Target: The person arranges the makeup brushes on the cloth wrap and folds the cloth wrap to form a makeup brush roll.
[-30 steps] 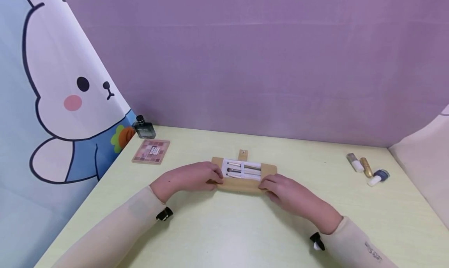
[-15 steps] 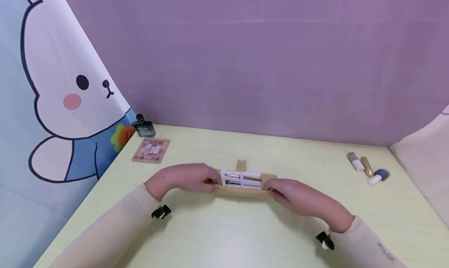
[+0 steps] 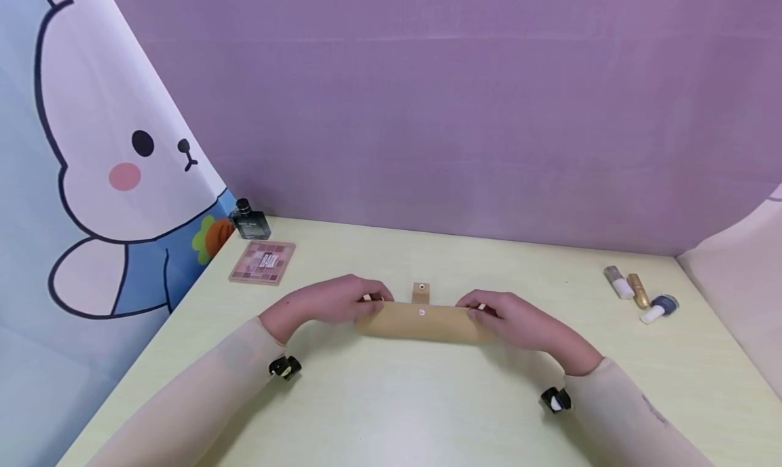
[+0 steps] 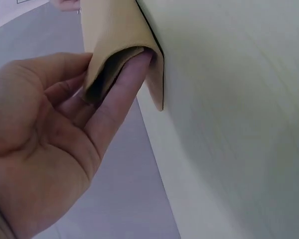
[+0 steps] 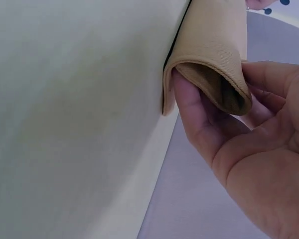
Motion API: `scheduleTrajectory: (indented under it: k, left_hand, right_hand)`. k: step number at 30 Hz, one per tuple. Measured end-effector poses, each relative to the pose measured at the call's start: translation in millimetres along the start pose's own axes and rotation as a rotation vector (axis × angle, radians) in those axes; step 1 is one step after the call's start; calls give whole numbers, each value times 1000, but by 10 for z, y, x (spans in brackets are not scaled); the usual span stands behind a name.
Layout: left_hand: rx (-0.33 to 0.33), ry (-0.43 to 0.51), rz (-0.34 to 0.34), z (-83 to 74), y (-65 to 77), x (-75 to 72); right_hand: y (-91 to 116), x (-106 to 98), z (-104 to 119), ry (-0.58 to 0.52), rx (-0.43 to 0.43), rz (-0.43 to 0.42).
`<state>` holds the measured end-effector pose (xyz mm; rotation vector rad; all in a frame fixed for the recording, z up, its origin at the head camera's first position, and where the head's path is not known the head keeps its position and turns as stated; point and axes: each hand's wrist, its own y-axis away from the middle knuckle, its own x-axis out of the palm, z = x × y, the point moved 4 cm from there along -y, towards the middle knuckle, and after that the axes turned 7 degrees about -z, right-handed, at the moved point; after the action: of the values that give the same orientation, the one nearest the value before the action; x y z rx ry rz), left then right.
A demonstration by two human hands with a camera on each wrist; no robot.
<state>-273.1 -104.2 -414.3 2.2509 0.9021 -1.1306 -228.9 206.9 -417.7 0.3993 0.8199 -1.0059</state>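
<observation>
A tan makeup brush roll [image 3: 421, 326] lies folded on the table in front of me, its brushes hidden inside. A short strap [image 3: 421, 294] with a metal snap sticks out beyond its far edge, and a second snap shows on the folded top. My left hand [image 3: 345, 300] grips the left end, thumb on top; in the left wrist view a finger [image 4: 122, 89] reaches under the fold. At the right end my right hand [image 3: 519, 323] holds the roll between thumb and fingers. The right wrist view shows the rolled end of the case [image 5: 214, 55] hollow, with a finger [image 5: 192, 107] beneath it.
A pink eyeshadow palette [image 3: 263, 263] and a dark perfume bottle [image 3: 251, 221] sit at the back left. On the right lie a grey-and-white bottle [image 3: 619, 282], a gold tube [image 3: 638, 291] and a dark blue nail polish bottle [image 3: 661, 308]. A purple curtain [image 3: 452, 114] hangs behind the table.
Both hands have rolled the near part of the case over away from me, covering the brushes that showed earlier. The hands now hold it by its ends near the far edge.
</observation>
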Motion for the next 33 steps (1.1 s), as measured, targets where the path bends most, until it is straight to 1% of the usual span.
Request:
scheduleTrajectory:
  k: [4,9,16,18,23,27,30,33]
  left_hand:
    - [-50,0,-12,7,-42,-12]
    - [-91,-6,-13,21,-93,-2]
    - [-148,1,-31,44,-152,31]
    - [-166,9,-35,55,-162,42]
    - [-230,24,-37,76,-167,51]
    - [-215,-85,-67,49,-169,24]
    - [-167,-172,-109,-8,-173,7]
    - [-127,-186,-142,-87,-176,21]
  right_hand:
    - [-54,-6,-19,-16,3,-16]
    - [-103,6,-29,-3,5,-29]
    - [-150,45,-49,20,47,-31]
    - [-162,53,-46,39,47,-46]
    - [-202,54,-5,88,45,-120]
    - [-249,62,32,116,35,-136]
    - [-284,84,49,113,40,-118]
    - [-320,108,69,90,65,-108]
